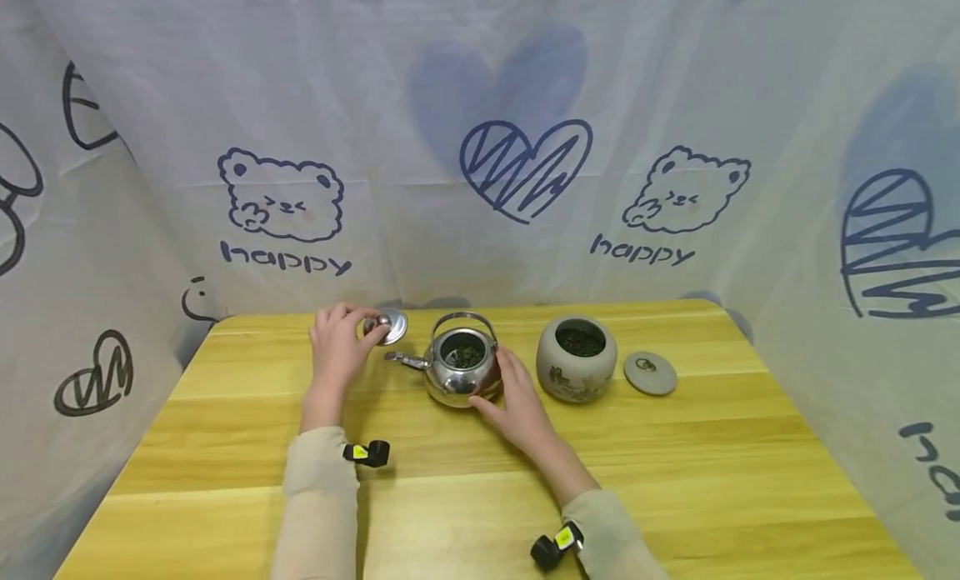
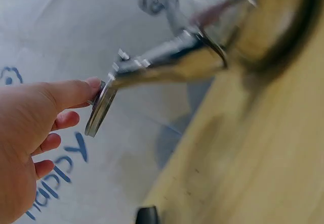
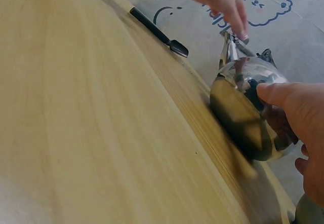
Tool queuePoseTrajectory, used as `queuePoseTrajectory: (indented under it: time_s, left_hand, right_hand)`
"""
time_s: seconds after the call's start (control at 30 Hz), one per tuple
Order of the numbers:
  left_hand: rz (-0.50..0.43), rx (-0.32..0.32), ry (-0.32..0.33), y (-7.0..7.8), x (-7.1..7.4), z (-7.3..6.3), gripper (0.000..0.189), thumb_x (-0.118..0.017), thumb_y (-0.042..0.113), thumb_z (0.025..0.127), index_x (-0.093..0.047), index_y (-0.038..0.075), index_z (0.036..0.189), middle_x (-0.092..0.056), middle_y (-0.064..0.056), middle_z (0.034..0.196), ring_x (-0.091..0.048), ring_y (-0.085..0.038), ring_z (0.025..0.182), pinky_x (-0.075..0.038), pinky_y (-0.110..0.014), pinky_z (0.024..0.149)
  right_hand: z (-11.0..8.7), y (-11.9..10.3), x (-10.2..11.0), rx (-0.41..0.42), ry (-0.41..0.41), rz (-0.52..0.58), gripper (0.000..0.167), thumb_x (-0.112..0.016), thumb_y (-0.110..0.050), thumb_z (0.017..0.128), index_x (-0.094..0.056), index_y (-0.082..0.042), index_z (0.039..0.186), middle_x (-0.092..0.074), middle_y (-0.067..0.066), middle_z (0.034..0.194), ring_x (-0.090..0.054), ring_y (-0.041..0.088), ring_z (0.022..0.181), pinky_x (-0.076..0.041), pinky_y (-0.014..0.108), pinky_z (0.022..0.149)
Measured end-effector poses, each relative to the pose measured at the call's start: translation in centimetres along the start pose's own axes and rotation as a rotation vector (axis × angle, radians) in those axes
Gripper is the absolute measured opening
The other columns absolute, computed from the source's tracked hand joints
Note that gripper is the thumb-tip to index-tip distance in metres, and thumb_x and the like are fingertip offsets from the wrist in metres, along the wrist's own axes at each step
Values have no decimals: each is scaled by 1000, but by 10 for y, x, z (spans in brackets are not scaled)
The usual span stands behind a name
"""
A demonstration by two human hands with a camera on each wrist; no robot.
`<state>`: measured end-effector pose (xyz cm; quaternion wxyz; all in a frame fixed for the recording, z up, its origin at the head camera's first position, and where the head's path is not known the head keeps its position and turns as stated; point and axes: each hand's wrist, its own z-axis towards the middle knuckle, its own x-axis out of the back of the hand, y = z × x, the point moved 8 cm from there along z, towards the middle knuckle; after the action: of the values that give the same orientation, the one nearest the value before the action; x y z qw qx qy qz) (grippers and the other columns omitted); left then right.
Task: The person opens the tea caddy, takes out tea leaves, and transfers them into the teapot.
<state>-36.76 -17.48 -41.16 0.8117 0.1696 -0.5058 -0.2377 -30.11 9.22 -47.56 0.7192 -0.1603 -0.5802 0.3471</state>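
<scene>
My left hand [image 1: 339,347] pinches the round knob of a shiny metal teapot lid [image 1: 396,326], held up to the left of the teapot, beyond its spout. In the left wrist view the lid [image 2: 100,113] is seen nearly edge-on, thumb at its knob and the other fingers loosely bent. The stainless steel teapot [image 1: 450,387] stands uncovered on the table, handle raised and dark tea leaves [image 1: 465,357] inside. Around its right side curls my right hand [image 1: 525,409], thumb at the front and fingers towards the back. Those fingers are partly hidden behind the pot in the right wrist view.
Right of the teapot stands a grey stoneware jar [image 1: 573,380], open, with dark leaves in it. Its flat round lid [image 1: 651,375] lies farther right. A black scoop [image 3: 177,47] lies on the wooden table [image 1: 450,513] towards the left. Printed cloth [image 1: 405,230] hangs behind.
</scene>
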Motion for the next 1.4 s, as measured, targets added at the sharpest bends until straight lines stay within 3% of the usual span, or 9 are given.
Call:
queuePoseTrajectory:
  time_s: [0.33,0.57,0.77,0.93,1.4]
  left_hand:
    - [-3,-109,74,42,27,-1,31,-75,34,85,-71,9,103,-62,-12,113,-45,-33,109,-31,-54,98]
    - [-17,-188,72,74,29,-4,32,-75,34,84,-71,10,103,-63,-11,112,-46,-31,108,-32,-52,96]
    - [5,-300,92,99,21,-10,30,-76,36,83,-72,12,101,-66,-9,110,-50,-30,106,-37,-49,89]
    - [14,-345,65,111,8,-13,29,-75,37,84,-72,14,102,-66,-7,109,-51,-28,106,-37,-48,90]
    - [63,-377,-17,117,-32,-20,27,-74,36,85,-73,15,103,-68,-4,107,-53,-26,104,-40,-46,88]
  right_hand:
    - [0,0,1,-1,5,-4,91,-72,-40,86,-25,0,152,-28,20,157,-26,35,147,-25,49,119]
    - [1,1,1,3,9,0,91,-73,-39,86,-25,0,152,-28,22,157,-27,37,146,-25,50,118]
    - [2,1,1,-5,3,-7,91,-73,-39,86,-24,-1,153,-28,22,157,-27,37,146,-24,50,119]
    - [2,0,2,5,3,-18,91,-73,-39,86,-24,0,152,-28,23,157,-28,38,145,-25,51,118]
    - [0,-1,1,15,1,-34,89,-72,-39,87,-25,1,152,-29,22,156,-28,38,145,-26,50,118]
